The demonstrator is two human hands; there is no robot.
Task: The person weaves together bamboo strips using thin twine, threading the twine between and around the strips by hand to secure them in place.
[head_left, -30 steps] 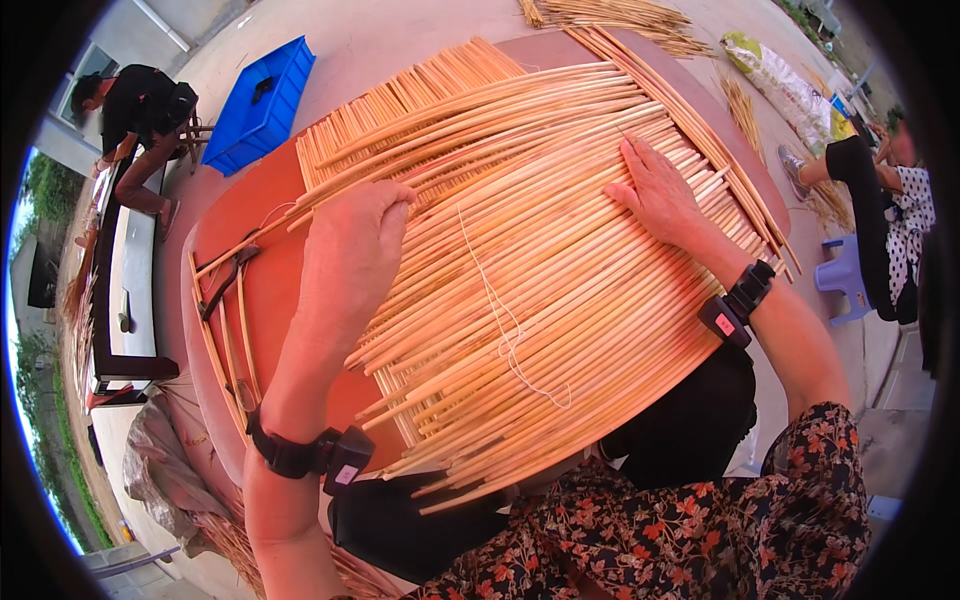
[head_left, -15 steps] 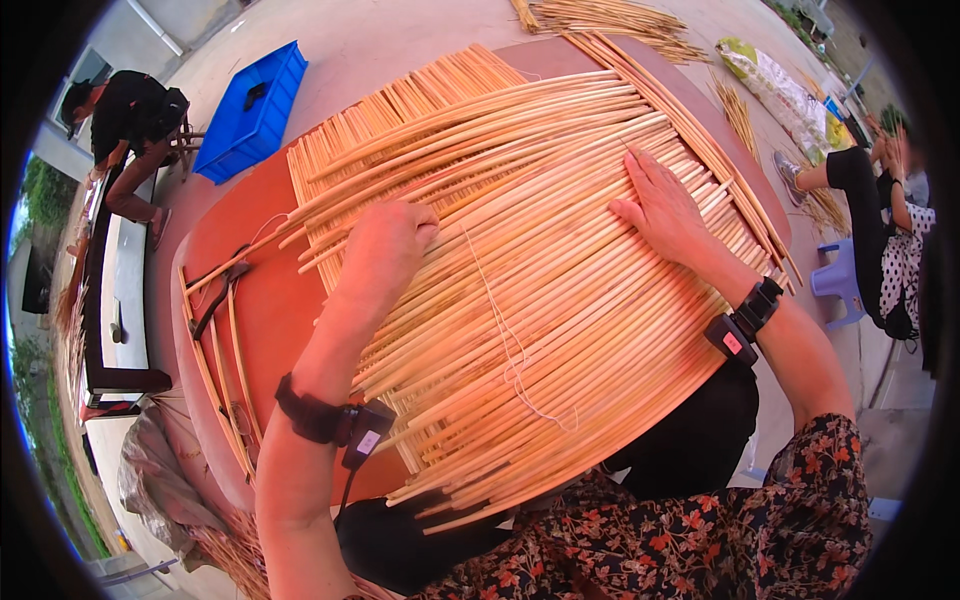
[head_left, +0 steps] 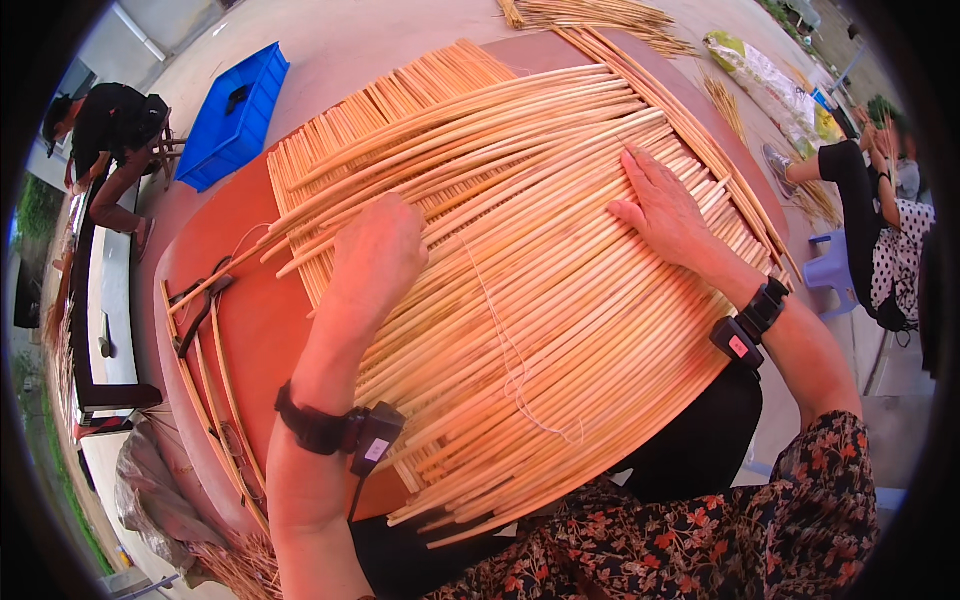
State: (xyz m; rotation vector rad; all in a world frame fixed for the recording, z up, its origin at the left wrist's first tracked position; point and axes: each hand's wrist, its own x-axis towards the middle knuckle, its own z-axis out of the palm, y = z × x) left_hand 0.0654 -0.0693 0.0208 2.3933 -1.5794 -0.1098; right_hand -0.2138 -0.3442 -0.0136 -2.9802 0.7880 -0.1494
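Head view: one broad layer of long, thin, round, straw-coloured sticks (head_left: pixel 560 310) is laid across one reddish-brown table (head_left: pixel 255 365); sticks too many and too tightly packed to be counted. Two bare hands are placed at the layer. Left hand (head_left: pixel 380 250) is set over its left part, near the far side, so most sticks lie to the right of that hand and nearer the body. Its fingers are curled in, fingertips hidden; whether a stick is gripped cannot be told. Right hand (head_left: pixel 665 205) is laid palm down on the layer's right part, fingers extended, thumb held apart, nothing clamped; sticks lie under it and to its left.

One thin white thread (head_left: pixel 490 300) is trailed over the layer's middle. One crosswise layer of similar straw-coloured sticks (head_left: pixel 400 100) is partly covered by it, showing past its far left side. One dark curved tool (head_left: pixel 200 300) is placed left of the layer. Two black wrist straps (head_left: pixel 765 303) are worn, one per wrist.

Beyond the layer, far left, one blue rectangular plastic crate (head_left: pixel 250 132) is seen; well right of it, one purple plastic stool (head_left: pixel 833 270). Two other people (head_left: pixel 115 130) are seen, one on either side.
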